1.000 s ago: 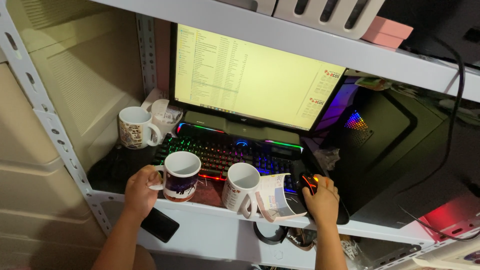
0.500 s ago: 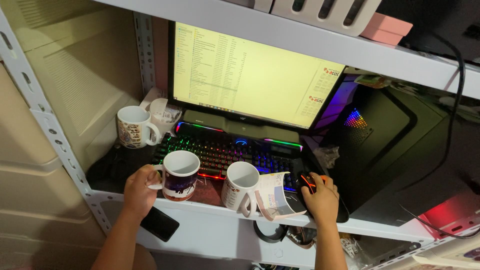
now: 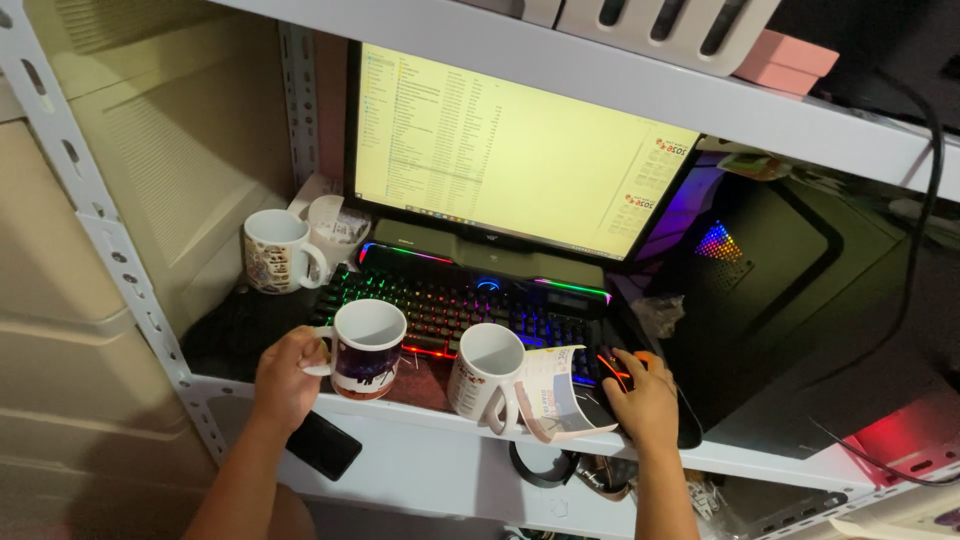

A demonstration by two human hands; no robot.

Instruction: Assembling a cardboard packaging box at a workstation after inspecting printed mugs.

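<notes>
Nothing much has shifted since the earlier frames: both hands stay where they were on the shelf. The left hand [image 3: 285, 378] is closed around the handle of a dark printed mug [image 3: 366, 348], which stands upright at the front edge of the shelf [image 3: 430, 455], just before the backlit keyboard [image 3: 462, 308]; the handle itself is hidden under the fingers. The right hand [image 3: 640, 400] lies cupped over a mouse [image 3: 614, 362], of which only a glowing orange strip shows, so its shape is hard to make out. Between the hands stand a white mug [image 3: 484, 368] and a curled printed sheet [image 3: 556, 396]. A dark phone [image 3: 323, 445] below the shelf is partly covered by the left wrist.
</notes>
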